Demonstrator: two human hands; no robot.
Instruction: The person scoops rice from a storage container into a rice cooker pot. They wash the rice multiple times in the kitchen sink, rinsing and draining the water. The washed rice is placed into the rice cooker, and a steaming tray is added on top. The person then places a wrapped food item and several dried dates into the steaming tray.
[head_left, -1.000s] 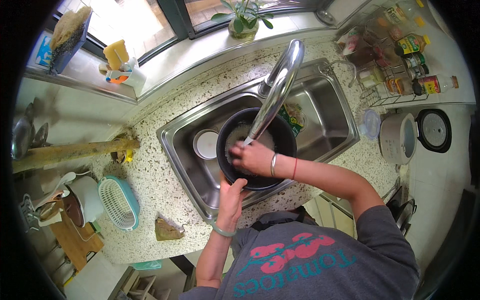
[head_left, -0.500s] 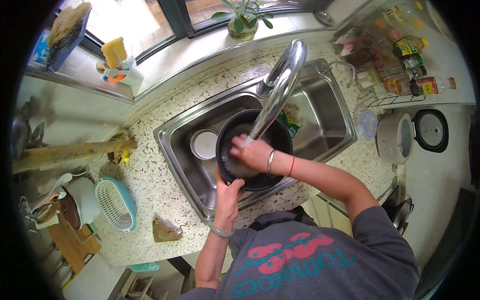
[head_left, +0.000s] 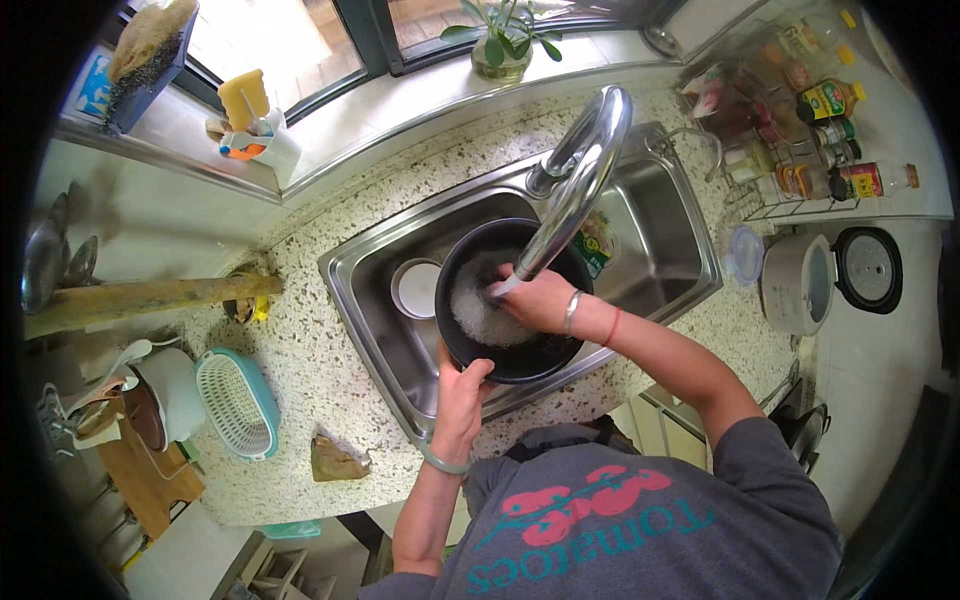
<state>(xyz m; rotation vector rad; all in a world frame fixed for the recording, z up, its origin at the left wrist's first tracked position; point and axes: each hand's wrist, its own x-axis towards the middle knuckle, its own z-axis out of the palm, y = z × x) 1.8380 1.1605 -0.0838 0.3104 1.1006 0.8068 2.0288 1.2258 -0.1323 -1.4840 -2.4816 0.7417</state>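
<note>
A dark rice cooker inner pot (head_left: 462,345) is held over the sink (head_left: 350,290), under the chrome faucet (head_left: 600,170). White rice grains (head_left: 478,300) lie inside with water running onto them. My left hand (head_left: 462,395) grips the pot's near left rim, thumb over the edge. My right hand (head_left: 545,302) is inside the pot, at the stream; the faucet and water partly hide its fingers, so their closure is unclear. In the left basin, a white round bowl (head_left: 418,290) sits beside the pot. A green-and-clear package (head_left: 597,245) lies in the right basin.
An open rice cooker (head_left: 797,285) stands on the right, below a rack of bottles (head_left: 815,180). A teal-and-white colander (head_left: 238,405) and a brown stone-like piece (head_left: 338,458) rest on the left counter. A wooden pole (head_left: 150,303) juts in from the left.
My right hand has shifted right within the pot, uncovering more of the white grains. My left hand keeps its hold on the rim. The whole view has shifted slightly.
</note>
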